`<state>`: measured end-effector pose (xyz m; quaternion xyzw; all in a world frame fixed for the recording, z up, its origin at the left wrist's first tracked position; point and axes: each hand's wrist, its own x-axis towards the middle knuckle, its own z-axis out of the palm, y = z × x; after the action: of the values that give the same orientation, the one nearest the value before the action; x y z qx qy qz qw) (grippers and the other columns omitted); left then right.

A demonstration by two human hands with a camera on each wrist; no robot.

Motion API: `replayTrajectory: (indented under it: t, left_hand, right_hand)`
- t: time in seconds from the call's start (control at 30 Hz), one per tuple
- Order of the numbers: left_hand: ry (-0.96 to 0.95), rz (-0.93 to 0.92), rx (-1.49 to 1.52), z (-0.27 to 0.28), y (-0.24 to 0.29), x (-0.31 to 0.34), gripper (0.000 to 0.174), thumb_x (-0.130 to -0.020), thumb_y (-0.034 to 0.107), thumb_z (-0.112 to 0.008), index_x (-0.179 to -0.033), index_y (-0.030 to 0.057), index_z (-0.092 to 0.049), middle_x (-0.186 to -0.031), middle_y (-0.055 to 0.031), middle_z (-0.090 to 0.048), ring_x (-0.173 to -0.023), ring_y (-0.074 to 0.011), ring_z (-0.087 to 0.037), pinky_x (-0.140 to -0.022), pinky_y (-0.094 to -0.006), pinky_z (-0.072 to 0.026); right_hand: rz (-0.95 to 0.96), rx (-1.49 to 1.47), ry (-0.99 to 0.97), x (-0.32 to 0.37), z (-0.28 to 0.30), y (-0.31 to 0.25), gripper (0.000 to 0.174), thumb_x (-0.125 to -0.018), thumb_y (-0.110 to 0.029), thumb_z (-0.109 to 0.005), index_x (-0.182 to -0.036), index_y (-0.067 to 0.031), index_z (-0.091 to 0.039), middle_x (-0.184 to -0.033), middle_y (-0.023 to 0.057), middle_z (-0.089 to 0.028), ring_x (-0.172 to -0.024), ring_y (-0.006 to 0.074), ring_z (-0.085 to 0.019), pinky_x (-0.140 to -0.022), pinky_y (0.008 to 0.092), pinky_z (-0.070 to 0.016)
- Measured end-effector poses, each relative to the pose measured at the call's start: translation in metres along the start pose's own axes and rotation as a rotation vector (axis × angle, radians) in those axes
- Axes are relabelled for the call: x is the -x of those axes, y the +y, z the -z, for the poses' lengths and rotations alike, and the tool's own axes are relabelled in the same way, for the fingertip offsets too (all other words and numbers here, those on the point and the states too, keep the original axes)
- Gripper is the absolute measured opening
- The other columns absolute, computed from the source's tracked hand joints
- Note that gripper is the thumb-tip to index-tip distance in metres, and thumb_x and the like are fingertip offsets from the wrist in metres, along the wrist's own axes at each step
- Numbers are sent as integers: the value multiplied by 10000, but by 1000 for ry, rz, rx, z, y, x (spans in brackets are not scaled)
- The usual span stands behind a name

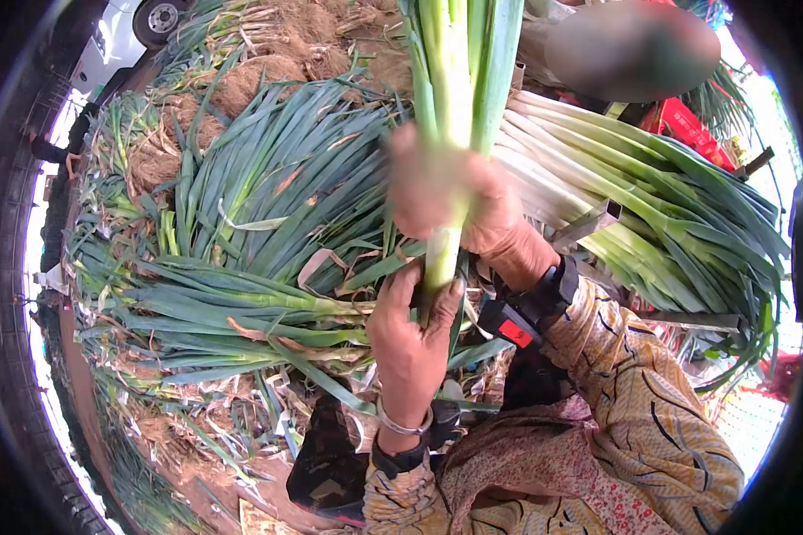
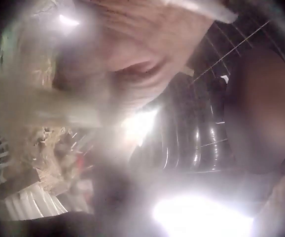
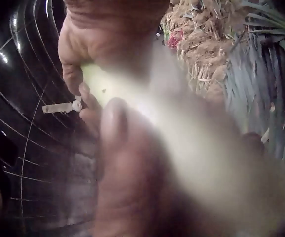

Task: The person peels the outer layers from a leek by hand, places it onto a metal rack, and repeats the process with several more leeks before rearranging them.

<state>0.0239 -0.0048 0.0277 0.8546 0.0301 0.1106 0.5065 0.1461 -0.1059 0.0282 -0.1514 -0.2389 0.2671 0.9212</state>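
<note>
Red tag [image 1: 515,332] on the black wrist strap [image 1: 544,299] of the right arm: too small to read. Other than that, no lettering I can make out; left wrist view is mostly glare & blur.

The leek [image 1: 459,80] is held upright in front of the person, approx. centre of the head view, above the heaps on the ground. Its lower shaft is pale, whitish-green, and higher up it splits into long flat green leaves that run off the top edge. In the right wrist view the shaft [image 3: 147,98] looks smooth and light yellow-green, w/ a couple of small dark specks.

Left hand [image 1: 412,334] is lower down, fingers and thumb wrapped round the pale shaft, a metal bangle [image 1: 401,423] on the wrist. Right hand [image 1: 459,201] is just above it, also closed round the same stalk, blurred. So both hands grip the one leek, one over the other, nearly touching.

Left of the hands lies a big heap of untrimmed leeks [image 1: 241,205], dark green leaves w/ dry brown tips, and clumps of earthy roots [image 1: 268,71] at the far end. On the right is a neater stack of cleaned leeks [image 1: 651,196], white shafts side by side. Behind that there's a red crate [image 1: 687,125]. A vehicle wheel [image 1: 161,13] shows top left.
</note>
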Motion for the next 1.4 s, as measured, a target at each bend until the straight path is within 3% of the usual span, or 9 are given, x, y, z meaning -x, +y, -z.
replayTrajectory:
  t: [0.3, 0.43, 0.57, 0.9, 1.03, 1.13, 1.27, 1.3, 1.4]
  left_hand:
    - [366, -59, -158, -27, 5, 10, 199, -787, 102, -706, -856, -12, -559, -812, -67, -567, -711, -145, -517, -668, -272, -440]
    - [230, -30, 23, -15, -2, 3, 197, -828, 136, -673, -884, -7, -550, -829, -36, -549, -739, -108, -499, -681, -254, -438]
    - [42, 45, 118, -6, 6, -5, 221, -844, 139, -650, -972, -9, -547, -889, -92, -581, -786, -186, -553, -711, -302, -452]
    - [72, -76, -143, -14, 8, 2, 214, -868, 174, -630, -883, -12, -525, -846, -35, -541, -776, -112, -485, -704, -250, -426]
    - [162, 9, 278, -7, -2, -6, 175, -876, 131, -615, -900, -22, -533, -879, -23, -536, -792, -102, -483, -733, -244, -424]
    - [171, -24, 135, -4, -8, -14, 177, -843, 133, -652, -888, -1, -546, -775, -36, -530, -664, -106, -470, -596, -247, -398]
    - [4, -218, 6, 10, -13, -9, 145, -854, 110, -617, -887, -9, -542, -738, -37, -510, -614, -161, -454, -586, -266, -397]
    - [-71, -128, 11, 21, 0, 1, 102, -874, 83, -556, -875, -10, -515, -827, -32, -493, -731, -123, -471, -676, -244, -403]
    - [102, -259, 50, 37, -9, 35, 189, -885, 181, -580, -903, 12, -496, -883, -43, -492, -702, -104, -451, -590, -223, -388]
  right_hand:
    - [117, -10, 344, -1, -4, -4, 221, -843, -85, -560, -1048, -37, -494, -685, 0, -423, -558, 103, -431, -579, 311, -439]
    - [104, -105, 358, 0, -3, -6, 224, -843, -78, -568, -1046, -39, -482, -704, -8, -419, -562, 97, -428, -556, 291, -431]
    - [34, -272, 222, 4, 5, -7, 207, -850, -81, -566, -1033, -41, -478, -707, -14, -410, -564, 86, -419, -521, 264, -411]
    - [25, -179, 371, 0, 4, -3, 216, -833, -83, -580, -1018, -47, -475, -709, -23, -413, -555, 77, -406, -493, 228, -382]
    - [1, -95, 348, -1, 0, 1, 223, -826, -80, -590, -1012, -57, -469, -702, -27, -416, -556, 73, -406, -470, 215, -365]
    - [-25, -87, 341, 0, -2, 5, 224, -824, -81, -589, -1010, -62, -465, -699, -29, -417, -554, 71, -405, -451, 209, -352]
    - [-18, -24, 336, -2, -1, 7, 231, -821, -90, -592, -1011, -59, -463, -697, -29, -420, -553, 70, -406, -437, 208, -345]
    - [-12, -47, 350, -5, -1, 6, 232, -821, -90, -592, -1010, -57, -463, -696, -28, -421, -553, 71, -407, -438, 209, -347]
    - [77, -68, 386, -10, 8, 2, 226, -818, -78, -586, -998, -39, -455, -702, -18, -438, -552, 73, -415, -442, 210, -360]
